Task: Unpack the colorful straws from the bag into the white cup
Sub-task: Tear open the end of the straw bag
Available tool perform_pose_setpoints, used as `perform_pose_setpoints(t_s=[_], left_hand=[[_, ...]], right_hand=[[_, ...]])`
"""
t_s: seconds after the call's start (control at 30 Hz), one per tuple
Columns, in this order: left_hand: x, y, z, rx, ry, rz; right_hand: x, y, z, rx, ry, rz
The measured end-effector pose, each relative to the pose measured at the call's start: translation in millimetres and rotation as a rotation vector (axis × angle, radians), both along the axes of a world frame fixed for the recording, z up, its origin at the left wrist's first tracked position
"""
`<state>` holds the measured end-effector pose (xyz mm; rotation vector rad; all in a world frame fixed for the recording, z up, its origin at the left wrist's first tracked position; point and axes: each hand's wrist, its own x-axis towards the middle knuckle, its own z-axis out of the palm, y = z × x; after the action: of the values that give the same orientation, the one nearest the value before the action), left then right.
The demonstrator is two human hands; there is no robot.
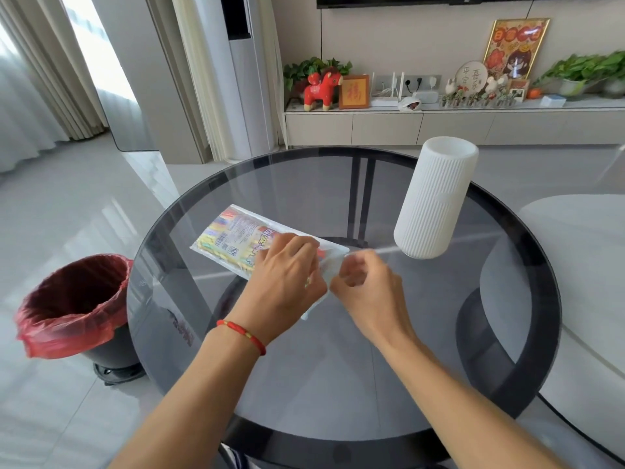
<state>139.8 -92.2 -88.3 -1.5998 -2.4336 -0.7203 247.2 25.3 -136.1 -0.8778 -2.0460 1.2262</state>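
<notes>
A clear plastic bag of colorful straws point(233, 242) lies flat on the round glass table point(338, 384), its near end under my hands. My left hand point(287, 275) presses on and grips that near end. My right hand point(365, 282) pinches the bag's clear edge just to the right, fingers closed on the plastic. The tall ribbed white cup point(436, 201) stands upright at the table's far right, apart from both hands. The straws sit inside the bag; its near end is hidden by my left hand.
A black bin with a red liner point(77, 306) stands on the floor left of the table. A pale rounded seat point(581, 252) is at the right. A low cabinet with ornaments point(439, 123) runs along the far wall.
</notes>
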Motion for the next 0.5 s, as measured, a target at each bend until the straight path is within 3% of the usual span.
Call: perform_pose_setpoints(t_s=[0.17, 0.23, 0.33, 0.43, 0.5], left_hand=[[4, 3, -5, -0.046, 0.011, -0.018], [-1, -1, -4, -0.093, -0.016, -0.078], [-18, -11, 7, -0.279, -0.223, -0.209], [-37, -8, 14, -0.536, -0.143, -0.242], [-41, 1, 12, -0.569, -0.093, -0.252]], right_hand=[[-1, 0, -1, 0.465, 0.109, 0.104], [-1, 7, -5, 0.446, 0.083, 0.122], [3, 20, -4, 0.308, 0.088, 0.225], [7, 29, 2, 0.221, 0.138, 0.288], [8, 36, 5, 0.173, 0.183, 0.292]])
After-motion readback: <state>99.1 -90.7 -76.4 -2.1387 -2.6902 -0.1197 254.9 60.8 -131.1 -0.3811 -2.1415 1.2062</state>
